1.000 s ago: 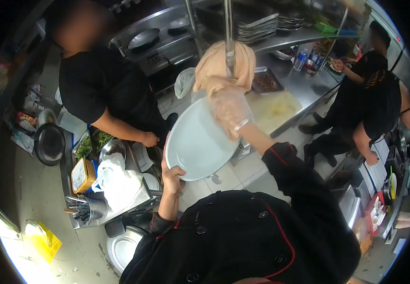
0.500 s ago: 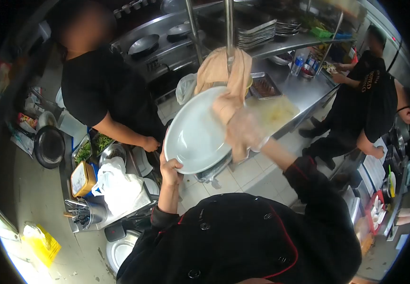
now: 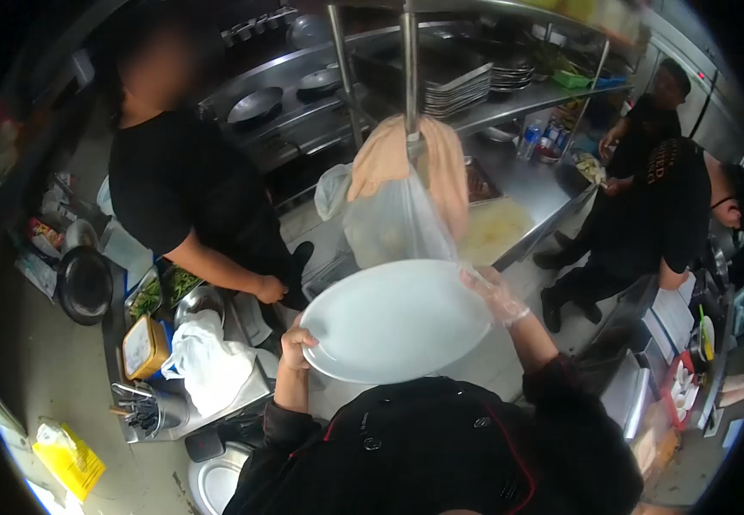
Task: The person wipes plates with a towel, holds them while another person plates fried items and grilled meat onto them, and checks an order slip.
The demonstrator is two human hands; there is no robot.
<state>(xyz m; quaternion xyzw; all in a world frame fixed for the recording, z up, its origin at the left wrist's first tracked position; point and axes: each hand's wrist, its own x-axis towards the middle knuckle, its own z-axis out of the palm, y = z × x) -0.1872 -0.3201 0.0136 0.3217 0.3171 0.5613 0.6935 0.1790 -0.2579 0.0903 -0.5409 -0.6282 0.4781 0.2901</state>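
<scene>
A large white oval plate (image 3: 397, 322) is held up in front of my chest, its face bare. My left hand (image 3: 296, 345) grips its left end, thumb over the rim. At the right end my right hand (image 3: 494, 293), in a clear plastic glove, is closed on the rim. Just beyond the plate, a peach-coloured cloth (image 3: 380, 154) hangs over a metal post, and a clear plastic bag (image 3: 393, 223) hangs below it.
A person in black (image 3: 191, 189) stands at the left, close by. Two co-workers (image 3: 672, 189) are at the right. A counter with a white cloth (image 3: 213, 356) and a utensil container (image 3: 153, 410) lies to my left. Stacked metal trays (image 3: 460, 90) sit on the shelf ahead.
The plate has come down and toward me and is turned more level. My right hand has let go of the peach cloth, which now hangs on the post, and holds the plate's right end.
</scene>
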